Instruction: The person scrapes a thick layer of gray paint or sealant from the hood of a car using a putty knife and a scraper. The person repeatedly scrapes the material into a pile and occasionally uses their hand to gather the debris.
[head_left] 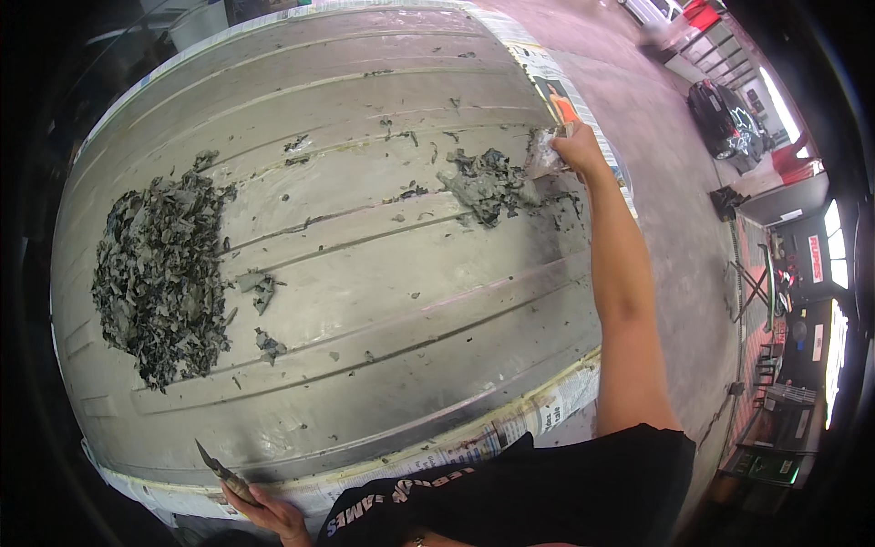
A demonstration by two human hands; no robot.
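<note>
My right arm reaches far across a ribbed, pale grey-green vehicle roof (pixel 365 264). At the end of it, my right hand (pixel 581 148) is closed around a crumpled, whitish, partly see-through wad (pixel 544 155); its exact kind is unclear. Next to the wad lies a small heap of grey peeled paint flakes (pixel 490 185). Low at the near edge, my left hand (pixel 272 515) grips a hand tool with a thin, dark, pointed blade (pixel 219 465), tip up and to the left. A much larger pile of paint flakes (pixel 164 273) covers the roof's left part.
Taped newspaper (pixel 538 410) borders the roof. Loose flakes (pixel 264 290) are scattered between the heaps. Beyond the right edge is a concrete floor (pixel 674 301), with a dark car (pixel 715 118) and a workbench area (pixel 788 401). A pale bucket (pixel 199 25) stands past the far left.
</note>
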